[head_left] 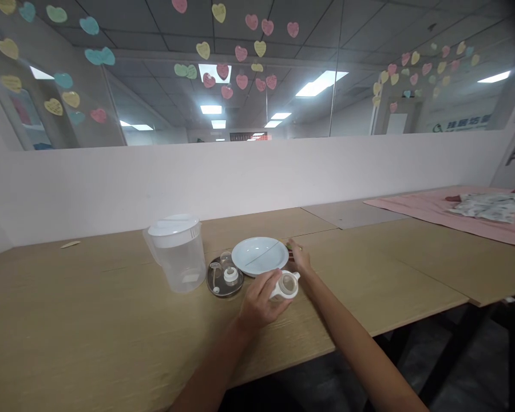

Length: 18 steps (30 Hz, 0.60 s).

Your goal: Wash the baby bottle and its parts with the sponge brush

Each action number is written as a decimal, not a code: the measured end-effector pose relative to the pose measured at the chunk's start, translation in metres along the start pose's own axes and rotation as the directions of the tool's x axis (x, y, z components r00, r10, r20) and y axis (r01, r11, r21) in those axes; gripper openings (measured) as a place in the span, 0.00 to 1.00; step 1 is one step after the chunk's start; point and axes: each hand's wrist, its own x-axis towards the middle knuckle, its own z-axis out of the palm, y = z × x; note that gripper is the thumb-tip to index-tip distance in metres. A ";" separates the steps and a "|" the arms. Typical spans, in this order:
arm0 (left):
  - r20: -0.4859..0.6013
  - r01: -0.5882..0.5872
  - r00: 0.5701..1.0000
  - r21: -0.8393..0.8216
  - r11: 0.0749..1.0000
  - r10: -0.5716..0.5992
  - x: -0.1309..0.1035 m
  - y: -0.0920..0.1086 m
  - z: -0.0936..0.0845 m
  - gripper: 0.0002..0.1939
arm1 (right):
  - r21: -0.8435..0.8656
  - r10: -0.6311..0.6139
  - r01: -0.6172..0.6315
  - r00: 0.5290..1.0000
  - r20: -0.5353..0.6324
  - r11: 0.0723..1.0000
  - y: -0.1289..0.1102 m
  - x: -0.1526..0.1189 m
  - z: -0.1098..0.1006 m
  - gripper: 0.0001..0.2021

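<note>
My left hand (261, 298) is wrapped round a baby bottle (288, 283) with a white handled collar, tilted so its open mouth faces me. Beside the right rim of a white bowl (261, 252), my right hand (299, 255) has its fingers closed at a small dark red and green object (290, 250), mostly hidden, whose kind I cannot make out. Left of the bowl sits a round dark metal tray (224, 290). On it lie a bottle nipple in a white ring (230, 276), a clear cap (226, 259) and a thin straw piece (215, 276).
A clear plastic pitcher (182, 260) with a white lid stands left of the tray. A thin pale strip (71, 244) lies farther left on the wooden table (111, 332). At the far right, a pink cloth (416, 209) bears a patterned garment (493, 206). A wall (240, 177) closes the back.
</note>
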 end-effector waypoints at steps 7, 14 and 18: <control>0.104 0.282 0.957 -0.146 0.948 -0.269 -0.008 -0.008 0.008 0.24 | 0.086 0.154 -0.162 0.984 0.087 0.983 -0.009 -0.003 0.000 0.19; 0.125 0.466 0.885 -0.200 0.862 -0.449 -0.007 -0.015 0.009 0.20 | -0.027 0.197 -0.196 0.977 0.076 0.980 -0.006 0.001 -0.006 0.16; 0.195 0.530 0.845 -0.182 0.828 -0.498 -0.004 -0.016 0.005 0.21 | -0.212 0.100 -0.084 0.993 0.068 0.974 0.000 0.003 -0.009 0.06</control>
